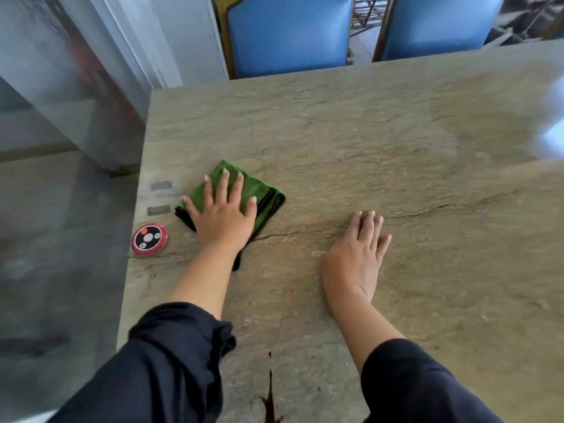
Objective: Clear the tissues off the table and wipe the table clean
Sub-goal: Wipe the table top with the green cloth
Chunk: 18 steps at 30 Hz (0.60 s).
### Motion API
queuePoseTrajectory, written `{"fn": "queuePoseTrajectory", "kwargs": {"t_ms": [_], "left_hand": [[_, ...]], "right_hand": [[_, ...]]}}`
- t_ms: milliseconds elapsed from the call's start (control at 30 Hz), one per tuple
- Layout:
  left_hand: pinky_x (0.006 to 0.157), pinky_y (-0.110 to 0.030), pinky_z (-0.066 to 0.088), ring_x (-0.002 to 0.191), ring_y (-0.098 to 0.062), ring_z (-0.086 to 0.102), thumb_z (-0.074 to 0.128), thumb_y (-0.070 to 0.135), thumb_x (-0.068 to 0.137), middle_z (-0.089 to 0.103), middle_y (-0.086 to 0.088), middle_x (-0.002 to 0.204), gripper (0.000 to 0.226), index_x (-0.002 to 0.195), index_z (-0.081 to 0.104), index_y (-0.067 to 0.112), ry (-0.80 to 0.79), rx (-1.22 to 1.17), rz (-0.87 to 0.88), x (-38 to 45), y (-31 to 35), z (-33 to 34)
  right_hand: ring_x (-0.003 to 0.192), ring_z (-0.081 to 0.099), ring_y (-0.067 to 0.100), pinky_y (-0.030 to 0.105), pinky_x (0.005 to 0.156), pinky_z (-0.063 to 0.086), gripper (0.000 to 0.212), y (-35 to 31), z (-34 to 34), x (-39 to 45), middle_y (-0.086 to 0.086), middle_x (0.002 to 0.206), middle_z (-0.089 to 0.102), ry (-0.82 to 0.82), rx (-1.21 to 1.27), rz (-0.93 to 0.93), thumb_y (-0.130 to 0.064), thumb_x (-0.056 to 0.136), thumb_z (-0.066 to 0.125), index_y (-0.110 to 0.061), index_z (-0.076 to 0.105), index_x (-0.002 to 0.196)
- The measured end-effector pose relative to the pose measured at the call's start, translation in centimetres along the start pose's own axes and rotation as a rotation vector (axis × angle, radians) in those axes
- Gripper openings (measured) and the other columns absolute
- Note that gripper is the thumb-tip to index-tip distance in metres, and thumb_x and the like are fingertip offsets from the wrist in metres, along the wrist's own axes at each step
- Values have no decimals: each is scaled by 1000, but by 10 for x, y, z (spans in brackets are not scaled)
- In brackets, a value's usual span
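Observation:
A folded green cloth [262, 193] with a dark edge lies near the left edge of the beige stone table [396, 148]. My left hand [222, 212] presses flat on the cloth, fingers spread. To its right, my right hand [360, 251] rests palm down on the bare tabletop with nothing in it. I see no tissues on the table.
A round red and black call button [149, 239] sits at the table's left edge, beside two small grey labels [161, 186]. Two blue chairs [290, 32] stand at the far side. A grey pillar [91, 87] rises left of the table. A dark crack [270, 392] marks the near edge.

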<state>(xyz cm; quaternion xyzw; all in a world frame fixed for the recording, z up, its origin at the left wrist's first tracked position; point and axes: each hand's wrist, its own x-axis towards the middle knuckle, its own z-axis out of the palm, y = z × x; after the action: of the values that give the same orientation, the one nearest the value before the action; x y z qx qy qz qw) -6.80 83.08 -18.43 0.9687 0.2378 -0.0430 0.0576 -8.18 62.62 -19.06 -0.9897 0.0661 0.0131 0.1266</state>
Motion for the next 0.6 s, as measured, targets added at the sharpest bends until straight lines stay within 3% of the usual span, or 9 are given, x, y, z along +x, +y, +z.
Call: {"fn": "queuePoseTrajectory", "kwargs": {"t_ms": [100,200,300,467,600], "left_hand": [[111,-66,-6,147,-24,-12,9,58,94,-9,11,160,59,149,-1,40,24,-56,-34,-53,24,8],[112,-64,-8,147,-24,-9,11,58,94,-5,11,159,59,149,3,40,50,-45,143,-112,37,17],[114,-60,-5,148,-19,-6,14,62,91,0,14,159,60,147,7,45,31,-8,275,-121,18,16],[115,-59,-3,148,-16,-6,13,63,91,-1,17,159,58,146,5,48,46,-10,106,-66,-29,6],[115,-59,-4,148,-18,-8,11,60,93,-5,14,160,57,148,3,45,38,-25,20,-61,-27,7]], "right_hand": [[146,-16,23,42,118,-12,61,-1,-4,0,9,160,-10,-26,17,1,-8,95,20,-7,-3,151],[147,-12,21,38,119,-9,56,1,-7,-4,6,161,-2,-23,115,-31,-9,98,23,-9,7,152],[147,-10,17,34,120,-5,54,3,-9,-23,3,161,-1,-62,177,-75,-11,100,25,-13,10,152],[146,-18,18,32,118,-12,56,7,-5,-63,4,160,-12,-89,102,-198,-16,100,19,-14,-4,152],[145,-20,22,36,117,-15,60,1,-2,-58,10,159,-14,-75,79,-200,-8,97,22,-9,-4,151]]}}
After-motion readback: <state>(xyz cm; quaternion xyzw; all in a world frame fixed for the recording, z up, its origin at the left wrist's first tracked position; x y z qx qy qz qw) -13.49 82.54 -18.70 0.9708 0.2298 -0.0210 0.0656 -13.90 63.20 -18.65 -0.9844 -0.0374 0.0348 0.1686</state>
